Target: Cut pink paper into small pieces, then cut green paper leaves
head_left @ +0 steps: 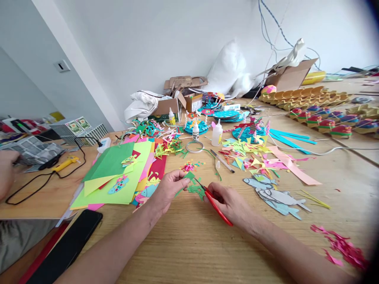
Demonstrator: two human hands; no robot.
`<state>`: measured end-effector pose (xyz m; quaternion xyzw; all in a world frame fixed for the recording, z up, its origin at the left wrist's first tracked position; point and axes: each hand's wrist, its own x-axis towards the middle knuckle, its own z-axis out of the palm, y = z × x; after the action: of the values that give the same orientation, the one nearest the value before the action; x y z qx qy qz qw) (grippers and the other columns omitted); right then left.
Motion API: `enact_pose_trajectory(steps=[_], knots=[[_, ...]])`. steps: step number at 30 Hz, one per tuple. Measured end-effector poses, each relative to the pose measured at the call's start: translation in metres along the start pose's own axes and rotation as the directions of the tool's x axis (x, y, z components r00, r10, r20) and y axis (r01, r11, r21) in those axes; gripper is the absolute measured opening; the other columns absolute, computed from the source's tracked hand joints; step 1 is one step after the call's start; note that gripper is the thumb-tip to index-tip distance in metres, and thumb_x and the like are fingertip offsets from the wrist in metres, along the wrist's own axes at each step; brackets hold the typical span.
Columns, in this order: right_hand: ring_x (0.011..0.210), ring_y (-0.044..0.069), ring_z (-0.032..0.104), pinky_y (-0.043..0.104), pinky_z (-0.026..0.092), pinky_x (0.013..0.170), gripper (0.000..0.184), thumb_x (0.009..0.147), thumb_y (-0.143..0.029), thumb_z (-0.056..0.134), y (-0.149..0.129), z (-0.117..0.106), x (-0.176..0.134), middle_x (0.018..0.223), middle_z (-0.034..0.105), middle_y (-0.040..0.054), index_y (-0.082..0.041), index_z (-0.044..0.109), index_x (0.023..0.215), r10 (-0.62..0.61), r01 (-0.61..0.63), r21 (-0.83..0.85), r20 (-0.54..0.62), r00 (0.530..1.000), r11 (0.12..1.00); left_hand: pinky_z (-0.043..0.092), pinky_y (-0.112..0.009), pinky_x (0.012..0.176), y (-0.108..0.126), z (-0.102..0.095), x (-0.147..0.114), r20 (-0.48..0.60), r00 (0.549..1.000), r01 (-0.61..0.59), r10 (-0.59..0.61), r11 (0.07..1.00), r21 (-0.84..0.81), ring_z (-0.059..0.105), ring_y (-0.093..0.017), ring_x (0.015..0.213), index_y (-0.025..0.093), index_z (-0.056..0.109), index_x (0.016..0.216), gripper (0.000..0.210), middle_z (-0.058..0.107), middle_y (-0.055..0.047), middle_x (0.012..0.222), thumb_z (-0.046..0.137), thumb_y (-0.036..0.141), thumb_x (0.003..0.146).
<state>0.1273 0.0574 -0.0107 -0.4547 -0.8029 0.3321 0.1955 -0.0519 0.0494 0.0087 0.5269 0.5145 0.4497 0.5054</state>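
Observation:
Pinched between the fingers of my left hand (170, 187) is a small piece of green paper (190, 176). My right hand (226, 199) grips red-handled scissors (217, 207), whose blades point toward that paper. Whether the blades touch its edge I cannot tell. Small green paper cuttings (195, 189) lie on the wooden table just below and between the hands. Just beyond them is a little heap of pink and orange paper bits (191, 166). A metal-tipped craft knife or pen-like tool (223, 161) rests behind my right hand.
Coloured paper sheets (111, 161) are stacked at left, near a black phone (66, 244). Glue bottles (217, 134) and a tape ring (195, 146) stand behind. Paper fish (278, 195) and pink shreds (340, 244) lie at right. Another person's hand (7, 169) shows at far left.

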Motion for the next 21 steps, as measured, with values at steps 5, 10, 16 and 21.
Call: enact_pose_trajectory(steps=[5,10,16,21], knots=[[0.049,0.011,0.038,0.022,0.027,0.046,0.025,0.080,-0.040,0.036,-0.0009,0.0016,-0.0007,0.055,0.044,-0.0029,-0.020,0.042,0.066,0.001,-0.001,-0.014,0.024,1.000,1.000,0.033,-0.022,0.062,-0.0064,0.0004,0.0005,0.046,0.999,-0.008,0.008,1.000,0.004,0.042,-0.009,0.060,0.014,0.052,0.061,0.014,0.048,0.003,0.059,0.057,0.025,0.068],[0.049,0.011,0.038,0.022,0.027,0.046,0.025,0.080,-0.040,0.036,-0.0023,0.0007,-0.0007,0.054,0.044,-0.0030,-0.020,0.043,0.065,0.001,-0.001,-0.011,0.017,1.000,1.000,0.032,-0.021,0.059,-0.0074,0.0036,-0.0009,0.076,0.996,0.037,-0.036,0.999,-0.022,0.041,-0.009,0.058,0.014,0.054,0.065,0.013,0.048,0.003,0.059,0.058,0.026,0.067],[0.048,0.011,0.038,0.022,0.027,0.045,0.025,0.079,-0.038,0.038,-0.0017,0.0016,0.0006,0.053,0.044,-0.0031,-0.020,0.044,0.064,-0.006,0.006,-0.009,0.006,1.000,1.000,0.032,-0.021,0.059,-0.0055,0.0048,-0.0025,0.081,0.996,0.051,-0.049,0.998,-0.022,0.042,-0.009,0.058,0.013,0.055,0.062,0.014,0.050,0.003,0.057,0.059,0.026,0.066],[0.048,0.010,0.037,0.022,0.026,0.044,0.026,0.080,-0.037,0.038,0.0008,0.0028,0.0012,0.052,0.044,-0.0034,-0.019,0.045,0.064,-0.014,0.014,-0.008,0.012,1.000,1.000,0.032,-0.021,0.059,-0.0041,0.0048,-0.0026,0.091,0.994,0.061,-0.058,0.998,-0.032,0.042,-0.009,0.058,0.013,0.056,0.063,0.014,0.050,0.003,0.057,0.060,0.027,0.065]])
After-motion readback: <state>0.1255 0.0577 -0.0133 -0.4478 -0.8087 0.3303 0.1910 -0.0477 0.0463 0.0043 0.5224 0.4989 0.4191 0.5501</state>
